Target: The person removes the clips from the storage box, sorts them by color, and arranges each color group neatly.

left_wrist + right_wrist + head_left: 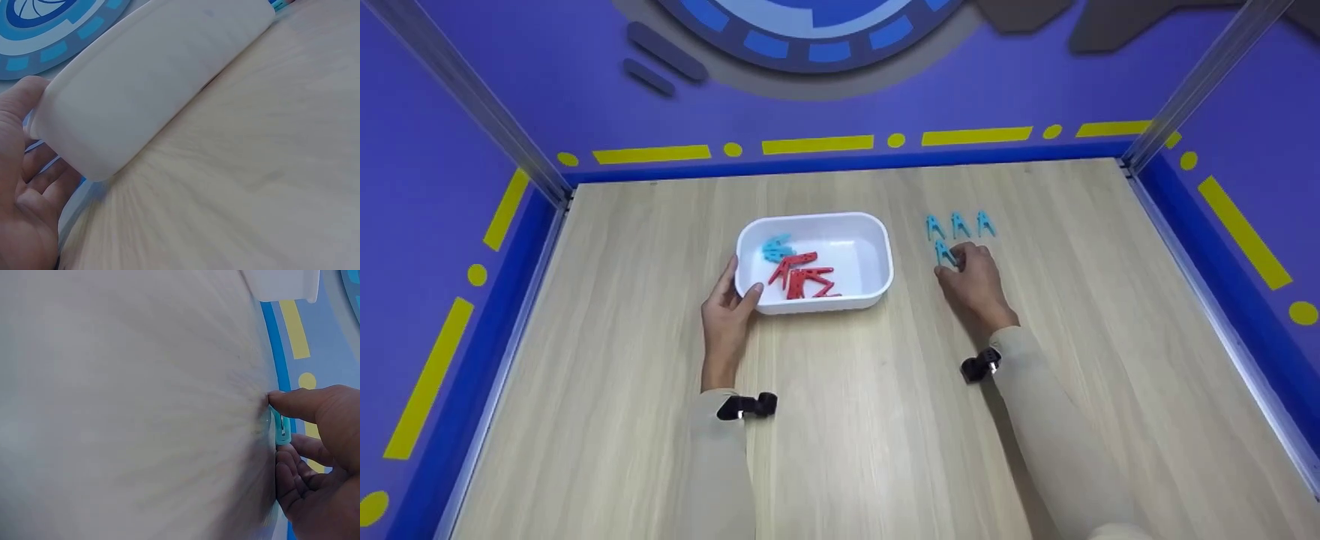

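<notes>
A white plastic tub (851,302) stands on the table, with red clothespins (797,283) and a small heap of light-blue clothespins (777,248) inside. My left hand (725,315) grips the tub's left end, thumb over the near rim and fingers along the outer wall. To the right of the tub, my right hand (979,283) pinches a light-blue clothespin (943,252) between thumb and fingers, down at the tabletop. In the right wrist view that clothespin (283,429) shows between thumb and fingers. Just beyond it, three more light-blue clothespins (959,225) lie in a row.
The wooden table (825,420) is bounded by a blue back wall (825,112) with yellow marks and by side walls at left and right. Metal posts (1200,86) rise at the back corners. Each sleeve carries a black wrist camera (979,365).
</notes>
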A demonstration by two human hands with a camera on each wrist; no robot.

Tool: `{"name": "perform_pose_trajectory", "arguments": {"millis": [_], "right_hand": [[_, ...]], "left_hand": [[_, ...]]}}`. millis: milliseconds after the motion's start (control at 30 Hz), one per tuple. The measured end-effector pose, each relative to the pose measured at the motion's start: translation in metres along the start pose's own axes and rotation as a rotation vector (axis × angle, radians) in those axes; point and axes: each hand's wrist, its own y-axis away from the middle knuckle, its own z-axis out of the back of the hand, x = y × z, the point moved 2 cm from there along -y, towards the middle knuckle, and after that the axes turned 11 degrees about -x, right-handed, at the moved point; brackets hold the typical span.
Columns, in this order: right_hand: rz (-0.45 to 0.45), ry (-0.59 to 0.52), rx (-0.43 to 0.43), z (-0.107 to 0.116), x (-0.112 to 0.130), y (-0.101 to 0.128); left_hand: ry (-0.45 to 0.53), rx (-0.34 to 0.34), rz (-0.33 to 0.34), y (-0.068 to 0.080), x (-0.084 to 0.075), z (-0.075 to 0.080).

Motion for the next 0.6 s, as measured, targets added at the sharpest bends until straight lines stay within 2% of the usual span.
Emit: {"name": "perform_pose_trajectory", "arguments": {"millis": [167, 333, 600], "right_hand": [[-0.015, 0.011, 0.017, -0.0027, -0.001, 0.0018], [-0.022, 0.006, 0.007, 0.0006, -0.0025, 0.0018], [-0.017, -0.004, 0.024, 0.003, -0.0009, 0.0011]], "left_hand": [[-0.029, -0.003, -0.009, 0.0025, -0.0015, 0.0028], [-0.052, 0.004, -0.01, 0.0016, -0.0024, -0.001], [-0.03, -0.021, 0.016, -0.0008, 0.0, -0.0007]]}}
